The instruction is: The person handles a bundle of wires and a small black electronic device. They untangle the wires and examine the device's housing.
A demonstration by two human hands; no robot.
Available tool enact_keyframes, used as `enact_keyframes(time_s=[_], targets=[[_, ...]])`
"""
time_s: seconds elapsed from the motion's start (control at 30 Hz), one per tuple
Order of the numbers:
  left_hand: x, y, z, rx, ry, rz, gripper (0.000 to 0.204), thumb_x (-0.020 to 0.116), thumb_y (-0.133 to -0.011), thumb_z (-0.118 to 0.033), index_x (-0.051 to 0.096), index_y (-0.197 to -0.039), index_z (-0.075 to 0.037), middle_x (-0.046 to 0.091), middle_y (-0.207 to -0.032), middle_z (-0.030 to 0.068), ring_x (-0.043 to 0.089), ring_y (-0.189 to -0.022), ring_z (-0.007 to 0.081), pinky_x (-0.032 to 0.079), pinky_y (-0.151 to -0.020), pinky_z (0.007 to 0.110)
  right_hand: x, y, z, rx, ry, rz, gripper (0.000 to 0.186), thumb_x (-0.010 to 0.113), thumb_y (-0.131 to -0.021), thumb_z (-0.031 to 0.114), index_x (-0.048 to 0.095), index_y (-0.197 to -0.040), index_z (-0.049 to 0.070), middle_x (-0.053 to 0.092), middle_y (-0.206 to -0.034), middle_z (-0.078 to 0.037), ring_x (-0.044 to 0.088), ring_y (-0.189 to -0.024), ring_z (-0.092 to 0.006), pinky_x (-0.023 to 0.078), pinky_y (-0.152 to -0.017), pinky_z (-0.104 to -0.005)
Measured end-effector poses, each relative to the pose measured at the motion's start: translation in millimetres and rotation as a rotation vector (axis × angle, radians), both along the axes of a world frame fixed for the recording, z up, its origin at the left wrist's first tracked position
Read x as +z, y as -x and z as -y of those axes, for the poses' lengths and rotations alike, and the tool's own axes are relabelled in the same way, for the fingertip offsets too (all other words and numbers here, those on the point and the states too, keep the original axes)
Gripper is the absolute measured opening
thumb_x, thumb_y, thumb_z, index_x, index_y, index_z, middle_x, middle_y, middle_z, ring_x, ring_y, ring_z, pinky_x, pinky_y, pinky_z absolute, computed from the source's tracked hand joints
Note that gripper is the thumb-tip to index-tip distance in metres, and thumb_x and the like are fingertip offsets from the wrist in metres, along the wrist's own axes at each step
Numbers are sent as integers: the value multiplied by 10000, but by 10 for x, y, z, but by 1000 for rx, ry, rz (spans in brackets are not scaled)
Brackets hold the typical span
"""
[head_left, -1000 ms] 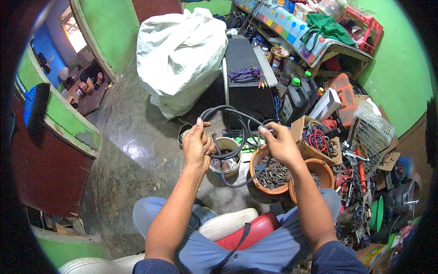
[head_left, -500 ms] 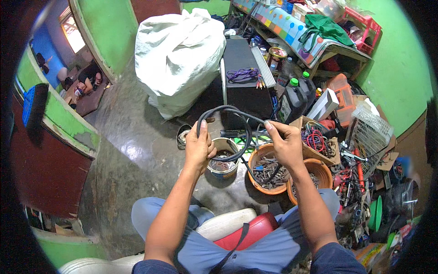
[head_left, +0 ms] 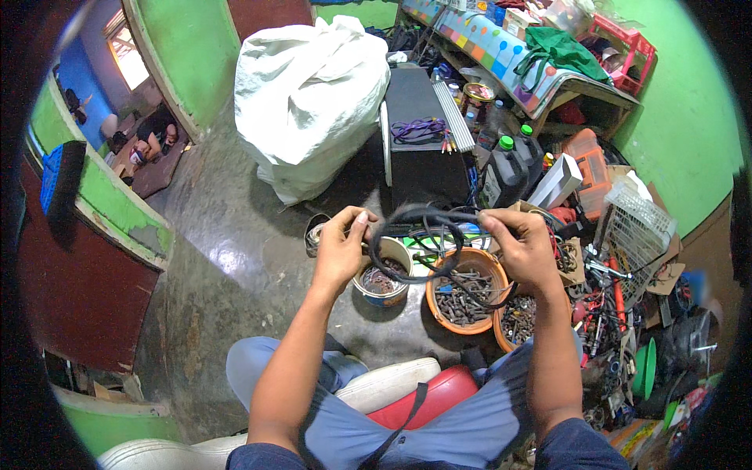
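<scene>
Room: green wall (head_left: 689, 102), grey floor (head_left: 200, 258) to the left of the left grip, dense clutter off to the right of the right grip. A white sack (head_left: 309, 102) stands beyond the left grip, on the side away from the wearer.

From my remote feed I log both hands raised ahead of the lap. Right grip (head_left: 523, 244): narrow, thumb and forefinger pinched on the black cable (head_left: 442, 213). Left grip (head_left: 342, 252): thumb and forefinger close together, just beside the loops' left edge. Blur there; I cannot tell whether any cable sits between them.

Key relation: the black cable lies between the two grips, leftward of the right and rightward of the left. Its top strand runs nearly level from the right fingertips, long axis side to side, with the loops on the wearer's side of that line. I rate the right grip as nearer, being in contact. A slack strand bows toward the wearer from the right grip, across the orange pot (head_left: 462, 328). The white bucket (head_left: 382, 299) sits under the loops, nearer the left grip.
</scene>
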State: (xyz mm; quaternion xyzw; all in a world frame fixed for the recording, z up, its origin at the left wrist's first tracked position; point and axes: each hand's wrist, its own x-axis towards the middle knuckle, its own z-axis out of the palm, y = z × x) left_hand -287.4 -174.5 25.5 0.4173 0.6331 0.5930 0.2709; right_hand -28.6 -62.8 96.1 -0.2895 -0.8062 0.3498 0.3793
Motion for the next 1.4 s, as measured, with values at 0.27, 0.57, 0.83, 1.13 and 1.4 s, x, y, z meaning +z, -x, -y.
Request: enact_keyframes(time_s=[0.27,0.57,0.83,1.13,1.4], targets=[[-162,-128,-41,-35,-73,-477,305,617,-999,-261,661,-1145,4,675,-875,60,622,-773,100,527,-677,262,-183,167,183,72,32,72,164,661,-911,101,734,-956,-40,735,-811,-169,708,-709,-181,522,-653,-312],[25,-289,-12,-276,74,431,382,646,-974,-150,563,-1314,3,695,-1009,74,635,-894,100,521,-764,248,-206,207,120,-100,111,-170,210,636,-969,132,733,-1006,-50,746,-864,-114,670,-796,-132,518,-731,-274],[-59,-191,-9,-213,-36,504,299,606,-1006,-188,570,-1252,-22,622,-841,39,524,-712,82,423,-623,221,-229,183,34,-21,152,-55,193,678,-936,142,726,-950,-44,725,-794,-98,648,-760,-113,494,-692,-284],[-70,-115,78,-190,45,474,254,639,-988,-174,618,-1174,-3,631,-834,28,545,-688,76,410,-585,214,-299,222,128,47,26,29,167,701,-900,144,712,-896,-23,696,-723,-142,656,-653,-178,474,-621,-334],[89,-168,96,-306,79,408,252,637,-974,-119,616,-1192,4,689,-989,65,620,-795,91,492,-659,215,-350,237,115,45,-69,181,231,730,-869,174,690,-1034,18,683,-894,-148,673,-852,-294,498,-748,-384]])
